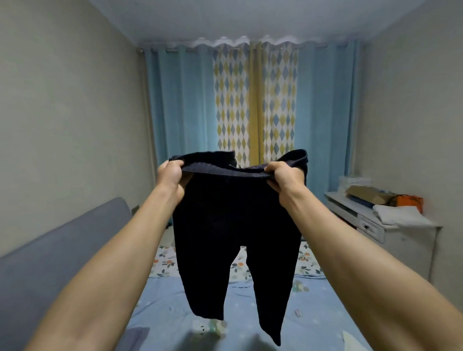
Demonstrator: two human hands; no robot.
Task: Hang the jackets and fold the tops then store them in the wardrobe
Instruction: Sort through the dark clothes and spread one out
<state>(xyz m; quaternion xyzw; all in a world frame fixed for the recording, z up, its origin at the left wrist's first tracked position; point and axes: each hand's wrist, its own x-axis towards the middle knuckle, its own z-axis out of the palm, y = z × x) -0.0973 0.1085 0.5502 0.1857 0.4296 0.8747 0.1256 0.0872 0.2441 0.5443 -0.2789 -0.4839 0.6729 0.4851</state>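
Note:
A pair of dark navy trousers (235, 227) hangs in the air in front of me, waistband up and both legs dangling above the bed. My left hand (170, 177) grips the left end of the waistband. My right hand (284, 178) grips the waistband near its right end, with a fold of cloth sticking up behind it. Both arms are stretched out at about chest height. No jacket, hanger or wardrobe shows in this view.
Below lies a bed with a light blue sheet (316, 311) and a floral pillow (165, 261). A grey headboard (44, 260) runs along the left wall. A white dresser (371, 223) with boxes and folded cloth stands at the right. Blue curtains (186, 111) cover the far window.

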